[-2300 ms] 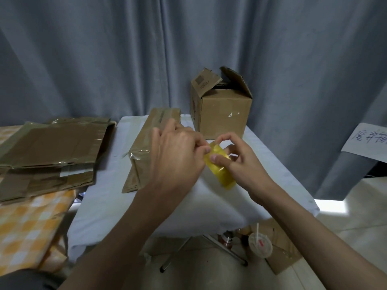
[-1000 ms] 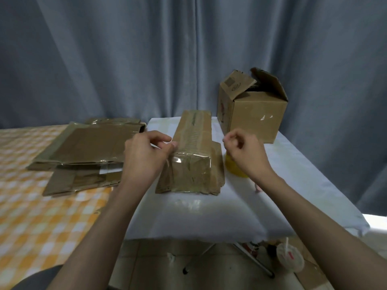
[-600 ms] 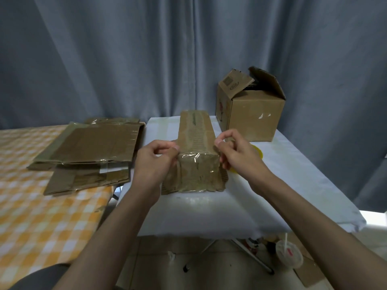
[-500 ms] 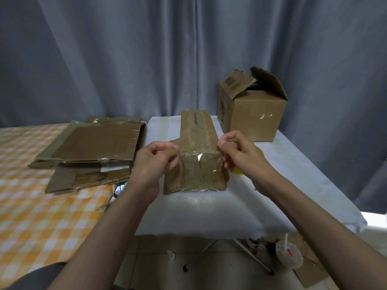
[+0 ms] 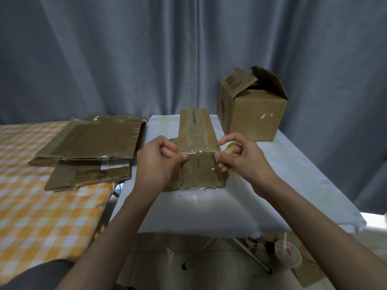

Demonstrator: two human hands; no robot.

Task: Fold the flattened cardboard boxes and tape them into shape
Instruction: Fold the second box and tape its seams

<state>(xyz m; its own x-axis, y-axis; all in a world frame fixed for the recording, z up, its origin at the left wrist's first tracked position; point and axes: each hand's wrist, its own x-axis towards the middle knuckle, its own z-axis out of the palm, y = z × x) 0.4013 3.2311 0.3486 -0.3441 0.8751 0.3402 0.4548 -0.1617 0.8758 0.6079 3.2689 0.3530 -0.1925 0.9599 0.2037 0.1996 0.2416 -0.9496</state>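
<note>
The narrow folded carton is lying near the middle of the white table. The left hand and right hand are pinching clear tape across its ridge. Uneven pressing risks wrinkling or skewing the strip. The yellow tape roll is mostly hiding behind the right hand; the tape's ends are hard to make out.

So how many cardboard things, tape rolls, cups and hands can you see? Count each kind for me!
Flattened cardboard boxes: 3, one between the hands, two stacked on the checked table
Assembled cardboard box: 1
Yellow tape roll: 1, mostly hidden
Plastic cup on the floor: 1
Hands: 2, left hand, right hand
Total: 8
</note>
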